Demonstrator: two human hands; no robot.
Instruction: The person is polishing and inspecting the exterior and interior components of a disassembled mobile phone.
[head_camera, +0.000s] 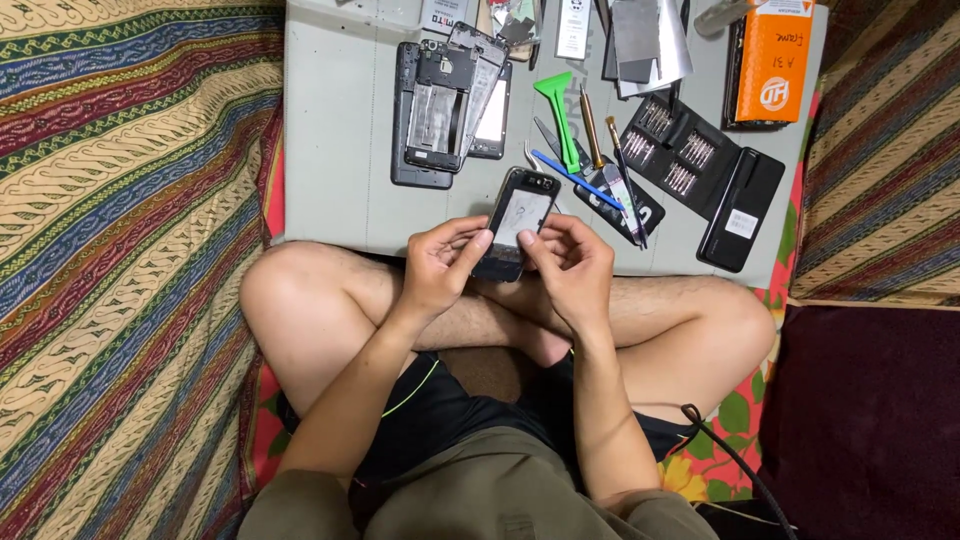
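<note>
A black smartphone body with its back opened, showing a pale inner plate (517, 220), is held just above the person's crossed legs, at the near edge of a flat grey work mat (335, 130). The left hand (440, 265) grips its lower left side, fingers curled closed around the edge with the thumb pressed against the rim. The right hand (572, 262) clasps the lower right side, fingers bent shut on the phone and the thumb lying along its edge.

Just beyond it on the mat lie a blue plastic pry stick (575, 178), a green plastic opening tool (558, 105) and a slim screwdriver with a brass-coloured shaft (592, 135). To the right, a black open case of screwdriver bits (700, 175) sits near the mat's right edge. Toward the far edge, left of the tools, a stack of dismantled dark phone frames (440, 110) lies together. At the far right corner rests an orange cardboard box (775, 60). A striped patterned cloth (130, 250) covers the floor at the left.
</note>
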